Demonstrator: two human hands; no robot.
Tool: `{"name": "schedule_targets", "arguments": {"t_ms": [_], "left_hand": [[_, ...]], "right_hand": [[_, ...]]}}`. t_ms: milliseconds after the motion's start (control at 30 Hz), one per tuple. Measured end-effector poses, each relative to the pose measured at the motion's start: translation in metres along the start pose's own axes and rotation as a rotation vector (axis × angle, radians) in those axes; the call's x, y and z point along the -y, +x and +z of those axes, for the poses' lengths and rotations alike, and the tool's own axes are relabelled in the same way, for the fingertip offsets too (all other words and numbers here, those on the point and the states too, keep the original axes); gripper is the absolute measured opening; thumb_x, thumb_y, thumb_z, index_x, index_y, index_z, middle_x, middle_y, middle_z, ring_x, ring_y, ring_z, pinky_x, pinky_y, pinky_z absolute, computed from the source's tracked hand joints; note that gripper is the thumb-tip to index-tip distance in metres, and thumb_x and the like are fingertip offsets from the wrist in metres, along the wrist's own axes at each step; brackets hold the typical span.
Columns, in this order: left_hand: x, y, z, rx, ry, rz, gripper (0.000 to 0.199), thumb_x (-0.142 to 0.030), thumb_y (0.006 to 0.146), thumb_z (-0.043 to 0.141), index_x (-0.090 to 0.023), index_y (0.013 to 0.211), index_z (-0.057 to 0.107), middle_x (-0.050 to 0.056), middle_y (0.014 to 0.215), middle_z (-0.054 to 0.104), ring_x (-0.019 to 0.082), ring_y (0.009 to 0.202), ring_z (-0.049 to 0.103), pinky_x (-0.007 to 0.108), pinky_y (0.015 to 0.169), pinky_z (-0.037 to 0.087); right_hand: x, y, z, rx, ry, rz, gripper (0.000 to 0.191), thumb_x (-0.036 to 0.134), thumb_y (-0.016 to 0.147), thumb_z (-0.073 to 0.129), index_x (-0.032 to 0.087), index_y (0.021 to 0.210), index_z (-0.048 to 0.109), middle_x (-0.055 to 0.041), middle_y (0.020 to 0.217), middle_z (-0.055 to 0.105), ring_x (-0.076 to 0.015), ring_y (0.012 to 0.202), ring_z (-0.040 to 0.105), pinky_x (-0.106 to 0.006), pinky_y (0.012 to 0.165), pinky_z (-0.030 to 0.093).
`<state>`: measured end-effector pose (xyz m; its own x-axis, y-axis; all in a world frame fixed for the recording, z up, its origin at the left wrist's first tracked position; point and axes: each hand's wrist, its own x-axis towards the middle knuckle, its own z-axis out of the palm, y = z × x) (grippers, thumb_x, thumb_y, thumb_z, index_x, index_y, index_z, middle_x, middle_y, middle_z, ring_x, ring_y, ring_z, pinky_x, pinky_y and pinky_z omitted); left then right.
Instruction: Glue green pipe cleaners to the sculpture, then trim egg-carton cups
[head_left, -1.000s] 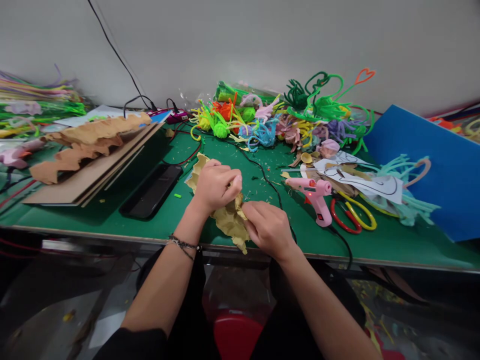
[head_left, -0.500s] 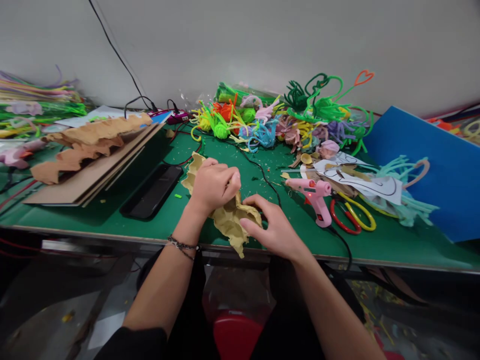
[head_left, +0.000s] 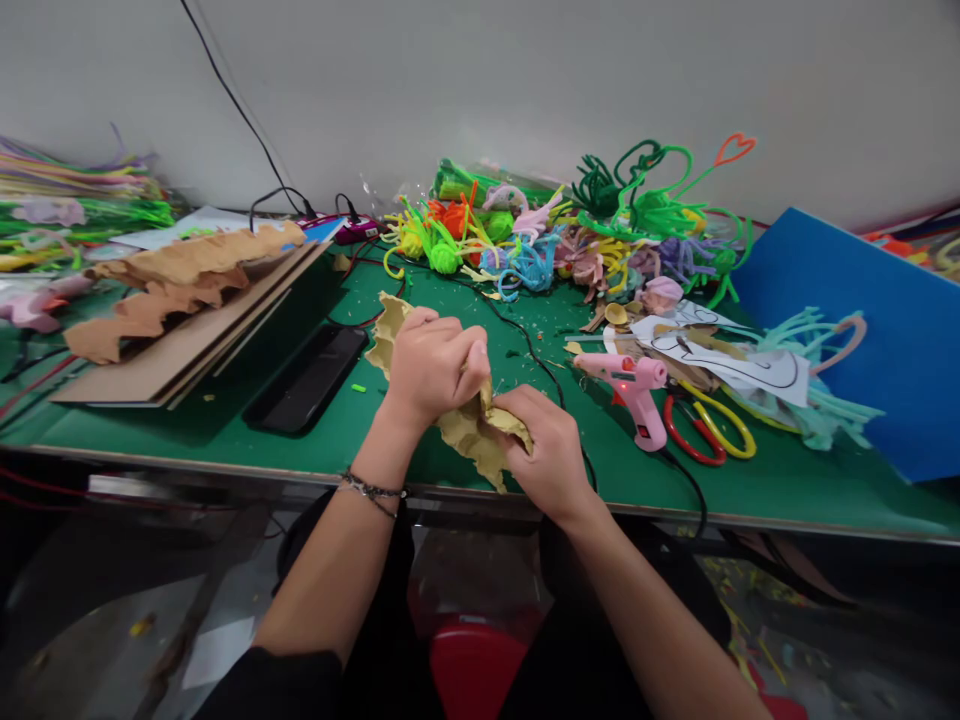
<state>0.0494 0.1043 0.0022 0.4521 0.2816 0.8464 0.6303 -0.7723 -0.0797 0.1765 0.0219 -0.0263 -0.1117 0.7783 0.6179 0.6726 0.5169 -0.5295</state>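
Note:
A yellowish, crumpled sheet of moulded pulp [head_left: 474,446] with ragged edges is held over the front edge of the green table [head_left: 300,448]. My left hand [head_left: 435,368] is closed in a fist around its middle, and part of the sheet sticks out to the upper left behind the fingers. My right hand [head_left: 546,452] grips the right end, thumb and fingers pressed together on it. Between the two hands the sheet is folded upward. The palm side of my left hand is hidden.
A black phone [head_left: 307,380] and stacked cardboard [head_left: 180,352] lie left. On the right are a pink glue gun [head_left: 637,392], red-and-yellow-handled scissors [head_left: 697,425], paper cutouts [head_left: 735,362] and a blue board [head_left: 847,340]. Colourful pipe cleaners [head_left: 517,245] line the back; a black cable [head_left: 536,350] crosses the table.
My right hand has closed from a loose, open pose onto the right end of the sheet. That end is now bent up, and the lower tip has shifted slightly up and right.

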Motion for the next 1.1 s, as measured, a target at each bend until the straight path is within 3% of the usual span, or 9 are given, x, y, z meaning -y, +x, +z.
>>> {"name": "schedule_targets", "arguments": {"t_ms": [233, 433, 700, 1100], "left_hand": [[0.0013, -0.0036, 0.0061, 0.042, -0.11, -0.082, 0.032, -0.02, 0.081, 0.025, -0.021, 0.053, 0.04, -0.002, 0.043, 0.046, 0.014, 0.043, 0.041, 0.031, 0.057, 0.03], [0.0002, -0.0031, 0.0074, 0.064, -0.194, -0.16, 0.031, -0.021, 0.081, 0.023, -0.021, 0.052, 0.036, -0.002, 0.042, 0.047, 0.013, 0.042, 0.041, 0.032, 0.058, 0.031], [0.0008, -0.0049, 0.0078, 0.044, -0.202, -0.178, 0.03, -0.023, 0.08, 0.024, -0.022, 0.052, 0.036, -0.001, 0.042, 0.048, 0.014, 0.041, 0.043, 0.032, 0.058, 0.031], [0.0005, -0.0044, 0.0094, 0.06, -0.169, -0.193, 0.03, -0.023, 0.08, 0.024, -0.021, 0.052, 0.037, -0.001, 0.043, 0.045, 0.014, 0.042, 0.041, 0.032, 0.058, 0.031]], "right_hand": [[-0.0013, -0.0016, -0.0001, -0.035, -0.109, -0.085, 0.021, 0.007, 0.07, 0.04, 0.017, 0.073, 0.058, -0.002, 0.066, 0.054, -0.0124, 0.062, 0.052, -0.02, 0.055, 0.04], [-0.0027, -0.0028, -0.0021, -0.046, -0.134, -0.181, 0.02, 0.009, 0.076, 0.04, 0.016, 0.074, 0.059, -0.0046, 0.068, 0.058, -0.0137, 0.065, 0.055, -0.022, 0.058, 0.043], [-0.005, -0.0019, -0.0033, -0.089, -0.267, -0.288, 0.028, 0.021, 0.086, 0.036, 0.016, 0.072, 0.06, -0.005, 0.067, 0.061, -0.013, 0.063, 0.054, -0.022, 0.057, 0.041], [-0.0085, -0.0038, -0.0028, -0.117, -0.501, -0.429, 0.026, 0.017, 0.085, 0.037, 0.016, 0.075, 0.061, -0.0045, 0.066, 0.061, -0.0124, 0.056, 0.047, -0.026, 0.054, 0.035]]}}
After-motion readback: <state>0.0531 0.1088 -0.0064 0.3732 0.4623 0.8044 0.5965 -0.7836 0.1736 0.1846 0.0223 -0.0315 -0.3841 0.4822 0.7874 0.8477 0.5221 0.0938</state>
